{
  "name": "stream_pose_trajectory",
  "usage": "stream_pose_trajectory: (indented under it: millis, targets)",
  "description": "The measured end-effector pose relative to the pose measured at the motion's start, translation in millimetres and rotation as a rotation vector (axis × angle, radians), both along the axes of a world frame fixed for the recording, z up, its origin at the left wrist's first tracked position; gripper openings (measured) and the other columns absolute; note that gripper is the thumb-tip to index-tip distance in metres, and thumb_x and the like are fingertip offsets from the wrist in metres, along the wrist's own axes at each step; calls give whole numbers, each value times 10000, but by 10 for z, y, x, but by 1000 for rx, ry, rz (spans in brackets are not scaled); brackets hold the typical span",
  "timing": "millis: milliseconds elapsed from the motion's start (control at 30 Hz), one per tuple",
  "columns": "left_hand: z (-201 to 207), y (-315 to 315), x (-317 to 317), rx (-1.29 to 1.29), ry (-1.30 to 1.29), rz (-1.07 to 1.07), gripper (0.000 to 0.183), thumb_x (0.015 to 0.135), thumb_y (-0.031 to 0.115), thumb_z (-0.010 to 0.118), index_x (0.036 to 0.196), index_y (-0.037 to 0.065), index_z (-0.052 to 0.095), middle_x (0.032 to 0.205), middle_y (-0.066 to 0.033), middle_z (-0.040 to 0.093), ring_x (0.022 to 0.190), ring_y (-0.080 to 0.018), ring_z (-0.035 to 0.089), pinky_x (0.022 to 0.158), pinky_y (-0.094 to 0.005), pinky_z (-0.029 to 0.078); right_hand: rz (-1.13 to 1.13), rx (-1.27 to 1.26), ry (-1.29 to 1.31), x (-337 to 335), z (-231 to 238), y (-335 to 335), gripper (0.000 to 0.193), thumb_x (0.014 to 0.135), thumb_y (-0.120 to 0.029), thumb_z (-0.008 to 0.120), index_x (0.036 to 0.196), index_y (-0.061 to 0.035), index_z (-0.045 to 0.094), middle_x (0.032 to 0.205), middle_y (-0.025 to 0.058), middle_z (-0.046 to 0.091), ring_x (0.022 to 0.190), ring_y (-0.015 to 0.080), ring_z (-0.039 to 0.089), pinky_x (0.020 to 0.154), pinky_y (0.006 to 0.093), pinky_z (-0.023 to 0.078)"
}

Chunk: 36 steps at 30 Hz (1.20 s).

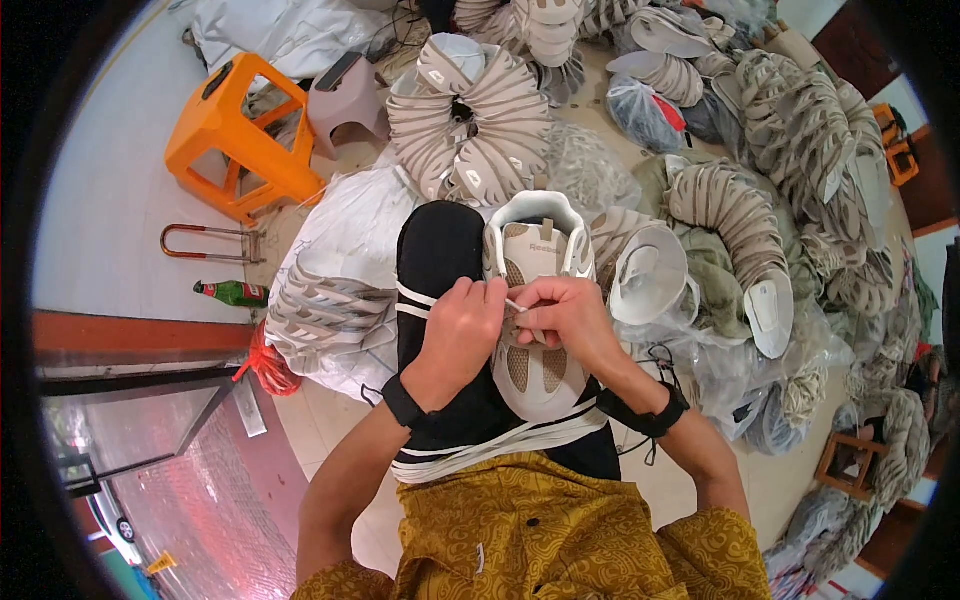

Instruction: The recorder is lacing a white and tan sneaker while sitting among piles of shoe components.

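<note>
Sneaker upper [541, 262] sits heel toward the lap's far edge [438, 225], presumably for steadiness, left hand [463, 325] and right hand [570, 315] pinching lace [514, 305].

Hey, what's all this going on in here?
Someone is working a thin white lace at the front of a beige and white shoe on their lap, its toe toward them. The left hand and right hand both pinch the lace. More white laces lie across the lap. Nested shoe uppers form a ring beyond the knees.
</note>
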State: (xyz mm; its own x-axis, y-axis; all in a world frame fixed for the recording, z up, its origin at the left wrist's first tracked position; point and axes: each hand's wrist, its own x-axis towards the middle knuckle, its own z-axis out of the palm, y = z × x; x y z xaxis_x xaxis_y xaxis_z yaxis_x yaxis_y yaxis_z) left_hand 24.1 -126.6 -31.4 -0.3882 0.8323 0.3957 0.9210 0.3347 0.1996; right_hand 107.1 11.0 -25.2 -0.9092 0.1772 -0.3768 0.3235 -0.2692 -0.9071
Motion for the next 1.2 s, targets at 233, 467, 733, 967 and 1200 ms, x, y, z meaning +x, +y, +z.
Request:
stream_pose_trajectory:
  millis: [233, 467, 733, 967, 1200]
  targets:
    - [35, 137, 13, -281, 250, -24, 146, 662, 64, 543, 794, 12, 508, 612, -93, 512, 583, -231, 533, 522, -308, 453, -175, -47, 120, 247, -18, 367, 74, 714, 17, 566, 767, 15, 619, 640, 56, 596, 464, 65, 483, 429, 173, 360]
    - [352, 383, -345, -537, -415, -109, 131, 712, 119, 544, 754, 3, 587, 606, -194, 581, 566, -279, 606, 506, -333, 483, -120, 185, 62, 399, -243, 511, 86, 725, -37, 623, 781, 25, 642, 673, 55, 600, 534, 61, 485, 466, 187, 356]
    - [327, 408, -110, -530, -29, -64, 78, 705, 76, 563, 717, 1, 543, 580, -105, 569, 512, -253, 578, 500, -330, 470, -50, 858, 359, 371, -262, 520, 122, 725, -135, 609, 765, -23, 635, 654, 108, 568, 588, 221, 558, 534, 286, 433]
    - [304, 528, -47, -180, -205, -166, 79, 738, 94, 533, 746, 15, 542, 694, -149, 579, 656, -308, 577, 591, -394, 451, -134, 972, 394, 278, -350, 498, 112, 700, -137, 626, 713, -26, 615, 612, 95, 533, 555, 236, 544, 487, 311, 419]
    - [180, 751, -142, -273, -509, -44, 156, 735, 112, 504, 776, 5, 609, 661, -160, 591, 632, -297, 590, 591, -364, 459, -100, 1366, 585, 209, -456, 536, 128, 655, -126, 628, 594, -50, 544, 557, 54, 479, 492, 215, 519, 442, 320, 424]
